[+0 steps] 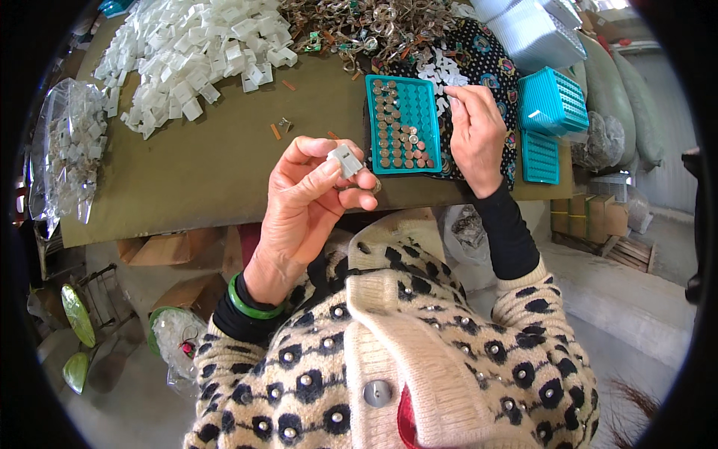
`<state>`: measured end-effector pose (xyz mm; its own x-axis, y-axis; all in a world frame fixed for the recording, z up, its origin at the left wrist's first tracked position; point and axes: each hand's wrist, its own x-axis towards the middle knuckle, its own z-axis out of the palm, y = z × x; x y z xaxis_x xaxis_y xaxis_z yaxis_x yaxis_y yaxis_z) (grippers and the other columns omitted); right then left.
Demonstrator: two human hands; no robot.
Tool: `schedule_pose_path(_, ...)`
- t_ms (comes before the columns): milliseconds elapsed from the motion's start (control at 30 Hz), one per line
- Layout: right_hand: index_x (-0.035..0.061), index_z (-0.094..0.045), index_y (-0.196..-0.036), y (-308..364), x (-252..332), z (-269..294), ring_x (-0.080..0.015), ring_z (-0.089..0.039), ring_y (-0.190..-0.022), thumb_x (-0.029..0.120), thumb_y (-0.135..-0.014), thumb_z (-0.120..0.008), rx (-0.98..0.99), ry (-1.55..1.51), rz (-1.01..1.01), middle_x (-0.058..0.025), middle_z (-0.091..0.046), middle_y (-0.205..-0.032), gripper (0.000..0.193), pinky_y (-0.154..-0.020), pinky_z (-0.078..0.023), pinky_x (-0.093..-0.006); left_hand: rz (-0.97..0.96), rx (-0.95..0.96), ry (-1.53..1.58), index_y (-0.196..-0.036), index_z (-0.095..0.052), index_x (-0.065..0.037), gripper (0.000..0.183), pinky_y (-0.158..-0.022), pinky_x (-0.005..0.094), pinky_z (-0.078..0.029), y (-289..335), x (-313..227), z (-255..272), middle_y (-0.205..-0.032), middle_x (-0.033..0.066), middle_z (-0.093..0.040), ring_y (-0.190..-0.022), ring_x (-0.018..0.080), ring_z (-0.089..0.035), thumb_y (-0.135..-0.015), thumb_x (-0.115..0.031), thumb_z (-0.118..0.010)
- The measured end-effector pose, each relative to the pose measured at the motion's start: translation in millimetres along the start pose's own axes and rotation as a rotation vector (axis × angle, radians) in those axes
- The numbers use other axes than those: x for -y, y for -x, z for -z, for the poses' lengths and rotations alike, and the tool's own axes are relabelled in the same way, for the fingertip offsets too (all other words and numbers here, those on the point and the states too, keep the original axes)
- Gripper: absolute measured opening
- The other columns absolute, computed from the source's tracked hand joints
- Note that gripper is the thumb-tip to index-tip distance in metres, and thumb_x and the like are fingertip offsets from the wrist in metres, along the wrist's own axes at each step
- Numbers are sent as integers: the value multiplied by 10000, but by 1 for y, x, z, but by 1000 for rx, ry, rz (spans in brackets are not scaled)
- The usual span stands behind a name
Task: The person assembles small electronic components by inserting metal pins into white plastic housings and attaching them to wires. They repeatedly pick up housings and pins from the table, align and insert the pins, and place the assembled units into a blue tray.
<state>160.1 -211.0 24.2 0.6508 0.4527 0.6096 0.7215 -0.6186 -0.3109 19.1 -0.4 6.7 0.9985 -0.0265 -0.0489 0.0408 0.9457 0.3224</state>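
My left hand point(303, 187) is raised over the near edge of the table, its thumb and fingers closed round a small white plastic casing point(346, 161). Something small and metallic shows by its lower fingertips, too small to name. To the right, my right hand point(479, 135) hovers at a heap of small flat white plastic pieces point(443, 71) on a dark patterned cloth point(482, 56). Its thumb and forefinger are drawn together; what they pinch, if anything, cannot be made out. Between the hands lies a teal dimpled tray point(422, 101) with round coppery parts in its left and near pockets.
A big pile of white casings point(202, 56) covers the back left, beside a clear bag of parts point(67, 150). Tangled metal pieces point(366, 26) lie at the back. Stacked teal trays point(550, 101) stand right. Small orange strips point(275, 132) are scattered on the table point(172, 179).
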Motion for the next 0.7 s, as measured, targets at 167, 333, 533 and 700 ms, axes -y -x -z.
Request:
schedule_pose_path(167,22,-647,-990,12,-34,-10,-290,-598,-855,0,-824,-651,132,153,7,-103,-579,-887,167,-752,-496,-381,62,-60,-24,-1052,-572,-34,126,-666,406,-615,0,2,5,-1047,178,-616,-816,258,-683,-934,-46,-616)
schedule_pose_path(333,39,-658,-936,7,-37,-6,-270,-610,-809,2,-813,-671,174,75,8,-93,-582,-859,129,-701,-500,-365,68,-25,-36,-1063,-585,-29,132,-672,396,-613,-4,1,8,-1046,173,-629,-803,246,-685,-938,-58,-616)
schedule_pose_path(533,-7,-678,-961,3,-7,12,-76,-594,-687,47,-904,-658,168,-505,-479,-21,-675,-854,81,-618,-469,-215,61,-97,-60,-1135,-593,-4,202,-711,386,-609,-5,-1,4,-1074,177,-646,-798,256,-691,-944,-65,-615)
schedule_pose_path(700,-17,-651,-984,2,45,20,-87,-651,-736,33,-926,-628,178,-927,-620,-63,-689,-855,80,-661,-526,-208,79,-73,-140,-1122,-620,-22,187,-695,367,-582,-8,-5,1,-1063,178,-651,-775,248,-674,-945,-84,-614)
